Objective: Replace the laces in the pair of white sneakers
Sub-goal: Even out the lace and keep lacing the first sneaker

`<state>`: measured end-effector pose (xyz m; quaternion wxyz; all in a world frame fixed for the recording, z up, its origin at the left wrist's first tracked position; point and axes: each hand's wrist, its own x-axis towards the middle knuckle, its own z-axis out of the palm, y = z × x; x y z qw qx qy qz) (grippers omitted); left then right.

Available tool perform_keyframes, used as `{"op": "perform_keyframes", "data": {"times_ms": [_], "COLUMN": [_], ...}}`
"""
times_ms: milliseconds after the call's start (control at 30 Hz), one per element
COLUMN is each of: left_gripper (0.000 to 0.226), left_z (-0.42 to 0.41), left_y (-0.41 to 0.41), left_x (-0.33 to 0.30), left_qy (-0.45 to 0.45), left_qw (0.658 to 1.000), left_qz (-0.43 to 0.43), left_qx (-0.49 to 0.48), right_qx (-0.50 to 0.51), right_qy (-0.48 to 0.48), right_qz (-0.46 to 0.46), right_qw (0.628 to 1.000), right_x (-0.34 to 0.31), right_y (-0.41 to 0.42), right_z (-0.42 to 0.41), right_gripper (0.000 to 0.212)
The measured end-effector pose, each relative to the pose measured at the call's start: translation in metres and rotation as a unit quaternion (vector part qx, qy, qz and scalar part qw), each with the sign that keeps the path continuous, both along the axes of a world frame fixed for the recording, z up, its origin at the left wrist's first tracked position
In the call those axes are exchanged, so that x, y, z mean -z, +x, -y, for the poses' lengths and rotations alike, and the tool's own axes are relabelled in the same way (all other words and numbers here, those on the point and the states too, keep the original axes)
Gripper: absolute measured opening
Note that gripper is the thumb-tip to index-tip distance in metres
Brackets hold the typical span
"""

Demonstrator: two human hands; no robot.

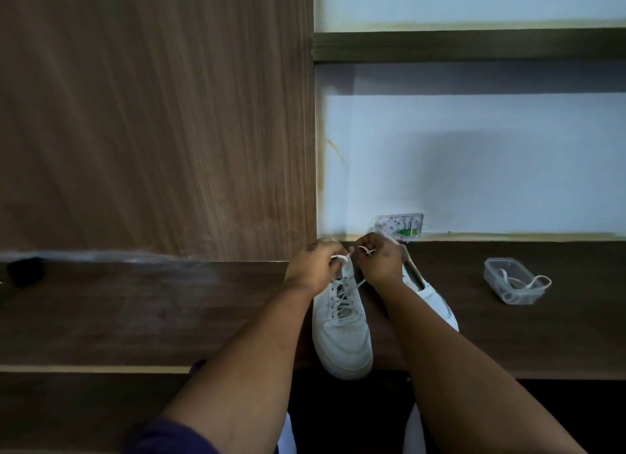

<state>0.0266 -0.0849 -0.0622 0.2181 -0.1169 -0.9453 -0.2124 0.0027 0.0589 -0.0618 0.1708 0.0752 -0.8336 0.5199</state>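
Dark wooden bench [135, 318], pale wall behind. Left hand [313, 267] and right hand [379, 262] each pinched a lace end [340, 258] above near sneaker [342, 331]; toe pointed back toward wearer. Second sneaker [430, 294] just right. Plastic tub [508, 277] with spare lace far right.

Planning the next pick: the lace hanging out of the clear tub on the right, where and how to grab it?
Pinch the loop of the lace that hangs over the far-right rim of the clear tub, coming from the right and above. That loop lies outside the wall, so fingers likely need not enter the tub. Both the left hand and right hand hold lace ends at the near sneaker.
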Motion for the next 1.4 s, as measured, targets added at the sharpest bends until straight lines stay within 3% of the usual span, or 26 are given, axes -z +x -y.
{"op": "perform_keyframes", "data": {"times_ms": [67,133,167,233,267,333,433,567,633,767,867,900,933,1000,1067,1100,1233,1400], "left_gripper": [0.010,0.013,0.019,0.023,0.023,0.024,0.025,0.027,0.026,0.018,0.021,0.023,0.024,0.025,0.023,0.023,0.025,0.019], "left_z": [-0.001,-0.006,-0.009,-0.012,-0.012,-0.012,-0.016,-0.021,-0.021,-0.013,-0.006,-0.006,-0.006,-0.008,-0.010,-0.011,-0.014,-0.008], "left_y": [0.000,0.000,0.000,0.001,0.001,0.000,0.002,0.001,-0.002,-0.005,-0.007,-0.007,-0.007,-0.005,-0.002,-0.001,-0.001,0.005], "left_x": [0.001,-0.001,-0.005,-0.012,-0.012,-0.012,-0.011,-0.008,-0.003,-0.002,0.000,0.001,0.002,0.001,0.000,0.000,0.000,-0.002], "left_qy": [0.017,0.143,0.251,0.437,0.491,0.532,0.513,0.403,0.373,0.349,0.334,0.331,0.330,0.337,0.335,0.328,0.321,0.328], "left_qw": [1.000,0.984,0.952,0.849,0.808,0.777,0.788,0.878,0.902,0.908,0.912,0.914,0.915,0.913,0.911,0.912,0.913,0.911], "left_qz": [0.021,0.106,0.173,0.290,0.317,0.331,0.336,0.255,0.209,0.212,0.221,0.218,0.216,0.221,0.239,0.245,0.246,0.250], "left_qx": [0.003,-0.021,-0.035,-0.064,-0.067,-0.064,-0.046,-0.050,-0.067,-0.095,-0.092,-0.090,-0.085,-0.063,-0.037,-0.030,-0.041,-0.021], "right_qx": [0.001,0.042,0.068,0.055,0.010,-0.095,-0.104,-0.053,-0.044,-0.080,-0.055,-0.023,0.013,0.056,0.040,0.010,-0.142,-0.118], "right_qy": [0.042,0.095,0.113,0.095,0.072,0.065,0.123,0.214,0.240,0.184,0.029,0.022,0.063,0.231,0.376,0.392,0.239,0.182], "right_qz": [0.001,-0.015,-0.027,-0.011,0.020,0.064,0.013,-0.005,-0.012,-0.009,0.085,0.101,0.110,0.136,0.160,0.148,0.090,0.078], "right_qw": [0.999,0.994,0.991,0.994,0.997,0.991,0.987,0.975,0.970,0.980,0.994,0.994,0.992,0.962,0.912,0.908,0.956,0.973], "right_x": [0.006,0.009,0.010,0.007,0.004,0.004,0.005,0.002,-0.001,-0.016,-0.024,-0.026,-0.025,-0.024,-0.018,-0.015,-0.004,0.002], "right_y": [-0.002,-0.002,-0.002,0.002,0.006,0.014,0.021,0.018,0.019,0.024,0.023,0.022,0.017,0.011,0.011,0.012,0.023,0.012], "right_z": [0.001,0.000,-0.001,-0.002,-0.002,0.000,0.003,0.002,-0.001,-0.018,-0.045,-0.056,-0.067,-0.082,-0.075,-0.065,-0.014,-0.018], "right_gripper": [0.007,0.022,0.026,0.021,0.018,0.018,0.026,0.019,0.018,0.016,0.029,0.036,0.043,0.052,0.054,0.051,0.033,0.025]}}
